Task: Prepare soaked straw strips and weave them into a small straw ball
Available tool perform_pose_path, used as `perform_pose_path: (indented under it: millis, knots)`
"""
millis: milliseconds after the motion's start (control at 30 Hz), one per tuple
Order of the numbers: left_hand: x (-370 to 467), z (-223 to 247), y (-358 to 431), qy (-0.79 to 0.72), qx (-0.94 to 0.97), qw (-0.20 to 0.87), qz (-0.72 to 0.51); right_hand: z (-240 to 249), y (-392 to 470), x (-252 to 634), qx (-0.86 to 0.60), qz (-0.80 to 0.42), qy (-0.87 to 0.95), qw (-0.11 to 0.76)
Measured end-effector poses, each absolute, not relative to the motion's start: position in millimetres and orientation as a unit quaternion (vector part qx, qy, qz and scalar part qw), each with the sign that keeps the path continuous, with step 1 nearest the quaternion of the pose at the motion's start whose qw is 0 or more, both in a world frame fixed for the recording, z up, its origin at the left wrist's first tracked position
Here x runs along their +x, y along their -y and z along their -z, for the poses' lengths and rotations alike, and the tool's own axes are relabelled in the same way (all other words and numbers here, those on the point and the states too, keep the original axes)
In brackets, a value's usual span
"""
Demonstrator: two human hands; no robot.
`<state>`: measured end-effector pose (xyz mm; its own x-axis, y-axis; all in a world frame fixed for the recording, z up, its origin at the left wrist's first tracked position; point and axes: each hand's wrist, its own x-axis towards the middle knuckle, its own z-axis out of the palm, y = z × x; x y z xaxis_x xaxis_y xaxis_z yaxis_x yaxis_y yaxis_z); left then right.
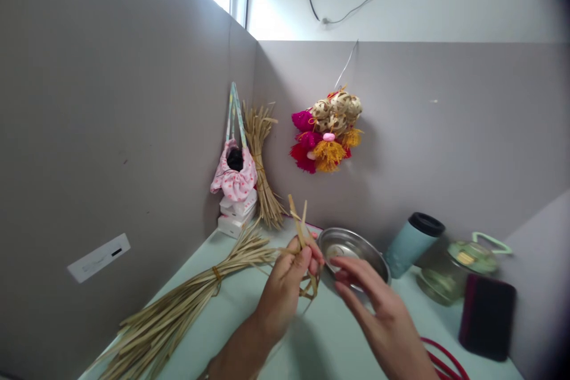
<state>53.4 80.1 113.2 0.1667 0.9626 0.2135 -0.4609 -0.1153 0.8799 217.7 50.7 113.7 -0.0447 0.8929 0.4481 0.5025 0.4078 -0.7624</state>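
Note:
My left hand (285, 279) is closed around a small partly woven piece of flat dried straw strips (310, 288), held above the table. Loose strip ends stick up past the fingers, and part of the weave hangs below them. Just to the right, my right hand (371, 300) has its thumb and fingers apart, with nothing visible between them. It hovers in front of a round metal bowl (378, 261). Left of my hands lies a tied bundle of dried straw strips (191, 291) on the pale green table (329, 344).
Another straw bundle (262, 172) leans in the corner beside a hanging pink dotted bag (236, 181) and white boxes (236, 219). Woven balls with tassels (333, 124) hang on the partition. At right stand a blue tumbler (412, 243), a green-lidded jug (458, 267) and a dark phone (487, 317).

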Motion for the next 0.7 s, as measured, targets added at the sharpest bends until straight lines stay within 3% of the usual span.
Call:
perform_pose_path:
  millis: [133,400,700]
  knots:
    - [54.7,-112.9,-78.4,-0.265,0.578,0.579,-0.51,-130.8,-39.8,222.7,-0.518,-0.211,0.632,0.536]
    - [64.2,-107.0,-73.4,-0.227,0.706,0.461,-0.488,-137.2,-34.1,215.3,-0.514,-0.202,0.693,0.463]
    - [68.1,-101.8,-68.2,-0.239,0.741,0.426,-0.461,-126.0,-41.3,209.3,-0.508,-0.323,0.626,0.495]
